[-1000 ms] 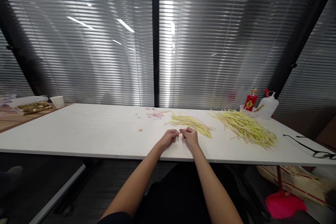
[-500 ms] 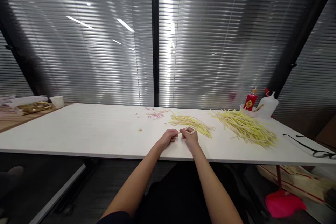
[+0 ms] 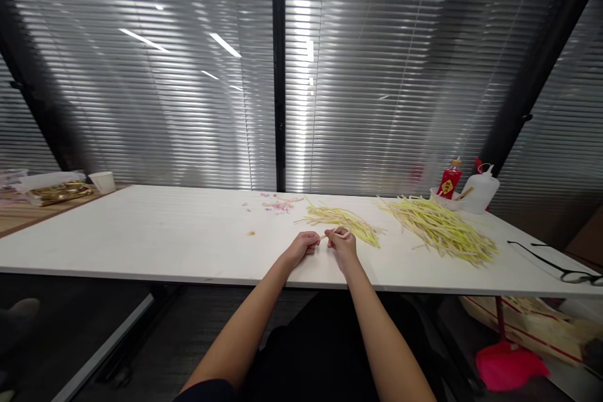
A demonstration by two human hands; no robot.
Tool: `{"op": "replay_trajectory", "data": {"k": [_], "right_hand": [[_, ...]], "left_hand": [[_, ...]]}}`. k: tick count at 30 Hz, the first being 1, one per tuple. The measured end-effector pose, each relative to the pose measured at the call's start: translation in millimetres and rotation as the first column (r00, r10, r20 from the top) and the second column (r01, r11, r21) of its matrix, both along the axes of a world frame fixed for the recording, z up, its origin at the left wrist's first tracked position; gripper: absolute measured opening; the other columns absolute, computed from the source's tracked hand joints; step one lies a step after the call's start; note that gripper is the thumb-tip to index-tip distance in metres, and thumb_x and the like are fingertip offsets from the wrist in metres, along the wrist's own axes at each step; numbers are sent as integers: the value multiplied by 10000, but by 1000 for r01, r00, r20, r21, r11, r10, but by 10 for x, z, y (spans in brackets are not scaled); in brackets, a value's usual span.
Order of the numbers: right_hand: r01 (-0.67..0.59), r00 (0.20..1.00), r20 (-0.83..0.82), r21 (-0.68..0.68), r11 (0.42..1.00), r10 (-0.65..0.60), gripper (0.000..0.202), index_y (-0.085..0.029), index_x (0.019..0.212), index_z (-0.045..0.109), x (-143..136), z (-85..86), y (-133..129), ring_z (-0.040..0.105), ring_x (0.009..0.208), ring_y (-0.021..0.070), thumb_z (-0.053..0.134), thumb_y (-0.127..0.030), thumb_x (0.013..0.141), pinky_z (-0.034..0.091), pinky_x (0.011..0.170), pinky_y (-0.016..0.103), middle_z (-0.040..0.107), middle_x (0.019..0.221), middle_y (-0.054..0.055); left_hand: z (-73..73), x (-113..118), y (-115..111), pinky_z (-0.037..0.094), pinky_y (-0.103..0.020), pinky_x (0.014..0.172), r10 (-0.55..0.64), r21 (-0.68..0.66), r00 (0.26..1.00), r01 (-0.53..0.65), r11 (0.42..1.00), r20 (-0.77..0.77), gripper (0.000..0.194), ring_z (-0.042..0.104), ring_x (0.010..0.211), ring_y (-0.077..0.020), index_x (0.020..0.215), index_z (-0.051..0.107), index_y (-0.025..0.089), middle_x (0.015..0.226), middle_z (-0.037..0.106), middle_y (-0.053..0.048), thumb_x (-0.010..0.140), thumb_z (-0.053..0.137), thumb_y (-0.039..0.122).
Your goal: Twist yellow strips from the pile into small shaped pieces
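Left hand [image 3: 303,247] curled, fingertips pinching pale strip [image 3: 323,238], right hand [image 3: 342,244] pinching it too, strip spanning between them over white table [image 3: 164,232], small yellow-green bundle [image 3: 343,218] just beyond, bigger pile [image 3: 443,230] off right, pink bits [image 3: 281,206] farther back, red bottle [image 3: 449,180] far right.

Dark navy sleeve [image 3: 210,391] edging left arm; black clothing [image 3: 320,352] over lap; forearms [image 3: 249,330] and fingers [image 3: 309,240] bare.
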State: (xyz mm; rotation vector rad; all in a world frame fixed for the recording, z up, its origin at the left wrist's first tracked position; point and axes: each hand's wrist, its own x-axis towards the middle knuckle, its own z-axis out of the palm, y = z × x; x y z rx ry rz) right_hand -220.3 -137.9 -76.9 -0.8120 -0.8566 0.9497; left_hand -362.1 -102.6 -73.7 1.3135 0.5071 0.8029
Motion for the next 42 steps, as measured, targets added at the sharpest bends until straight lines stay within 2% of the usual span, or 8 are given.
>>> {"op": "replay_trajectory", "data": {"k": [3,10,19,25,30,37,42], "right_hand": [[-4,1000,-20,-6,1000,4,316,-162,583,545,-2,12,-7,446,416,73,802,-339,537,341,424,215,569,593,-14],[-88,994,-64,-24,996,86,331,-177,717,591,10,17,-13,469,418,79,811,-338,529,354,425,207,552,567,-46],[-77,986,-151,-20,997,73,354,-170,593,510,9,1,-15,482,433,68,834,-284,507,361,430,203,596,642,-24],[-92,984,-157,-31,995,86,326,-183,733,584,25,9,-14,470,428,57,821,-294,538,367,438,188,542,588,-63],[-97,973,-209,-3,995,95,335,-189,746,597,35,-15,8,468,459,49,832,-275,524,400,459,190,540,631,-65],[-96,958,-270,-1,995,92,334,-181,703,588,29,14,-19,464,486,55,847,-259,506,417,465,199,547,640,-54],[-121,949,-290,16,993,120,341,-178,612,538,28,6,-15,460,485,66,853,-235,496,426,482,208,502,541,-65]], "left_hand": [[4,-2,-1,88,-237,463,5,-4,1000,-5,1000,-8,246,190,450,-40,610,494,129,502,277,67,679,636,318],[-17,-4,14,90,-227,458,11,-19,999,-10,1000,35,236,200,449,-36,606,479,128,519,298,64,672,641,287],[-1,-2,-3,89,-229,456,-4,-14,1000,4,1000,28,199,210,444,-35,609,491,120,518,312,58,683,615,256],[-7,-1,7,86,-227,456,2,-23,999,-1,1000,34,200,211,444,-35,606,481,124,510,300,62,675,615,255],[-19,-6,23,86,-226,458,-3,-12,1000,3,1000,28,206,200,448,-37,603,479,125,502,278,68,678,613,263],[-21,-4,15,88,-230,462,-8,-3,1000,8,1000,12,199,190,447,-40,599,491,125,486,254,74,679,605,268],[-41,0,28,82,-233,463,-13,11,1000,13,1000,12,178,193,451,-41,595,490,125,500,276,65,669,596,248]]}}
